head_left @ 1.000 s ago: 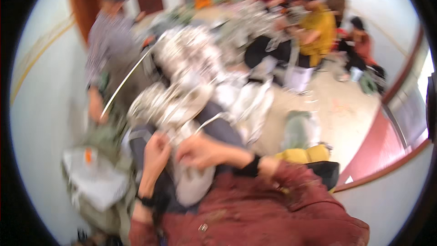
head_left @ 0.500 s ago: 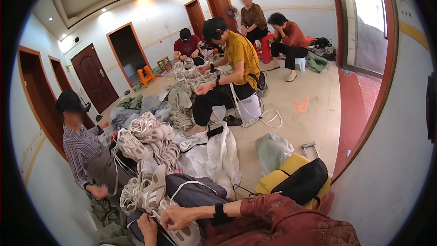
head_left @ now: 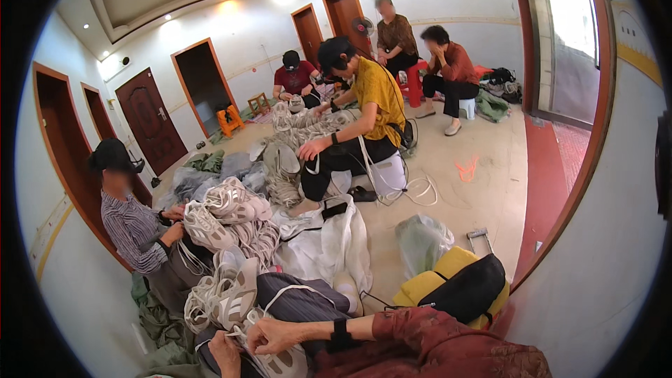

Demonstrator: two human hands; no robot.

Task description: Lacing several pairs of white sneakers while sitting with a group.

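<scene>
On my lap lies a beige-and-white sneaker [head_left: 285, 364], its upper partly covered by my hands. My left hand [head_left: 225, 351] is closed at its lacing, with the fingertips pinched on a pale shoelace [head_left: 243, 339]. Close beside it, my right hand [head_left: 274, 336] bends over the same shoe, thumb and fingers pressed together at the lace; the exact grip is partly hidden. Just beyond my hands, more laced sneakers [head_left: 234, 297] rest on my dark-trousered legs. A loose white lace [head_left: 301, 288] lies across one knee.
A heap of sneakers [head_left: 227, 217] and a white sack [head_left: 318, 245] lie ahead. At left a person in a striped shirt [head_left: 136, 227] handles laces; a person in yellow [head_left: 378, 94] sits further ahead. A yellow-and-black bag [head_left: 458, 283] and clear plastic bag [head_left: 422, 241] stand right.
The person at left has raised a lowered hand to join the other beside the shoe heap. The person in yellow has shifted their hands slightly. My own hands stay almost in place on the sneaker.
</scene>
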